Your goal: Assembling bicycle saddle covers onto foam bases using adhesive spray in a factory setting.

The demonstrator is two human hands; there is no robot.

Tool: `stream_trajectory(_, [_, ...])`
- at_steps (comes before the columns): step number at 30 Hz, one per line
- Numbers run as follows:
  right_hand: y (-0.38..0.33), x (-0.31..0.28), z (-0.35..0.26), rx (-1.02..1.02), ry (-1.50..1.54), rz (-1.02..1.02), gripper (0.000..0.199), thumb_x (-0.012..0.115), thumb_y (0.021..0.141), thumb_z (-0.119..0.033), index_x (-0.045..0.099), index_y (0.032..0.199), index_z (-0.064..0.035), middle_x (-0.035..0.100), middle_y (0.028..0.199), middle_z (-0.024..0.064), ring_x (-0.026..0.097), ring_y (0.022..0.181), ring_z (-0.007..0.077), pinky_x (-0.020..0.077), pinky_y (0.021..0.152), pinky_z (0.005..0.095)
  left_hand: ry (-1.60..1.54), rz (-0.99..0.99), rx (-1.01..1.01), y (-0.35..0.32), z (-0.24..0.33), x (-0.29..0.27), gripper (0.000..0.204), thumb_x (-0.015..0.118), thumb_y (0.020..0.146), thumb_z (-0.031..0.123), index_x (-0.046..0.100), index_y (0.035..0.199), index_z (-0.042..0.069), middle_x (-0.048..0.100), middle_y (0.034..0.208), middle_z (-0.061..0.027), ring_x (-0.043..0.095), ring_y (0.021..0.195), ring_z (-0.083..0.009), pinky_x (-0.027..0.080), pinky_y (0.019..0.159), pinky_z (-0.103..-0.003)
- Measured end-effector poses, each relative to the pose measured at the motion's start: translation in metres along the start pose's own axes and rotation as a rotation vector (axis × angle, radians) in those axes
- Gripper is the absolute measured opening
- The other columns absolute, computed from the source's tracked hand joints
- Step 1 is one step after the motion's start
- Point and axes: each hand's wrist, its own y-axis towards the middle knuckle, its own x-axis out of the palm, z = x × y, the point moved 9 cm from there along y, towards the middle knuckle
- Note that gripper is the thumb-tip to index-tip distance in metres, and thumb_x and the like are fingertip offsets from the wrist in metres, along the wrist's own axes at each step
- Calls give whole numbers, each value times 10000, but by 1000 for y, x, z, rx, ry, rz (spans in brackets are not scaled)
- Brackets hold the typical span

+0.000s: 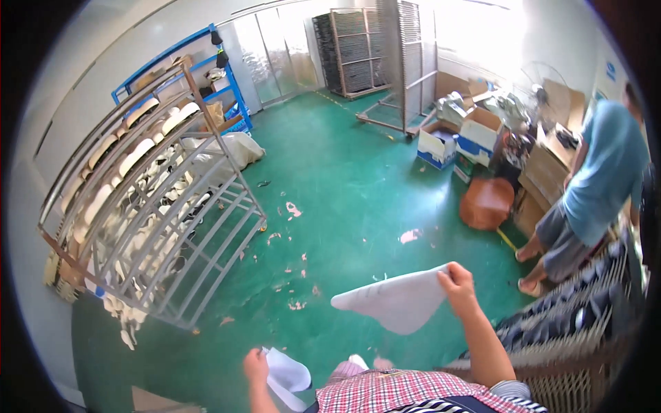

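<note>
My right hand [457,283] pinches the corner of a flat white sheet piece [394,301] with a pointed end and a curved lower edge. The piece hangs out over the green floor, to the left of that hand. Lower and to the left, my left hand [255,366] is closed on another white sheet piece [288,372], which curls and droops beside my body. Its lower part runs out of view near my checked apron. Both hands are apart from each other, and neither touches a rack.
A grey metal rack [227,251] with pale shoe-shaped parts stands at left. Blue shelving [237,89] and tall racks [358,51] stand at the back. Open boxes [480,131], an orange round stool [486,204] and a person in blue [606,172] are at right. Scraps litter the green floor.
</note>
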Motion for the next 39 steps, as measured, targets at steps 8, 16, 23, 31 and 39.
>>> stream_trajectory(8, [185, -65, 27, 12, -9, 388, 140, 552, 824, -52, 460, 722, -27, 389, 646, -39, 359, 612, 60, 321, 511, 238, -118, 68, 181, 265, 159, 84, 161, 574, 761, 92, 620, 882, -4, 633, 799, -181, 615, 733, -313, 466, 661, -375])
stream_trajectory(16, [477, -44, 60, -67, -252, 391, 177, 583, 792, -94, 456, 746, 20, 399, 621, 87, 394, 579, 148, 355, 534, 312, -99, 244, 290, 481, 302, 156, 96, 548, 768, 17, 573, 838, -43, 595, 718, -157, 579, 639, -237, 451, 601, -348])
stream_trajectory(23, [689, -43, 94, -10, -74, 427, 155, 597, 820, -95, 490, 787, 12, 423, 637, 12, 381, 593, 76, 350, 531, 247, -82, 141, 288, 637, 454, 247, 119, 559, 784, 46, 565, 849, -53, 594, 715, -144, 573, 630, -232, 445, 590, -348])
stream_trajectory(31, [863, -37, 99, 31, -95, 545, 91, 580, 859, -87, 533, 863, -9, 505, 723, -29, 452, 662, 32, 374, 562, 201, -239, 28, 272, 858, 587, 366, 153, 553, 791, 51, 576, 904, -50, 610, 769, -174, 593, 692, -267, 460, 646, -365])
stream_trajectory(39, [971, -57, 98, 60, -337, 678, 99, 594, 845, -97, 547, 875, -16, 498, 748, -19, 467, 693, 51, 412, 594, 216, -4, -27, 444, 987, 837, 429, 245, 604, 832, 202, 641, 952, -9, 643, 875, -208, 611, 789, -349, 466, 706, -416])
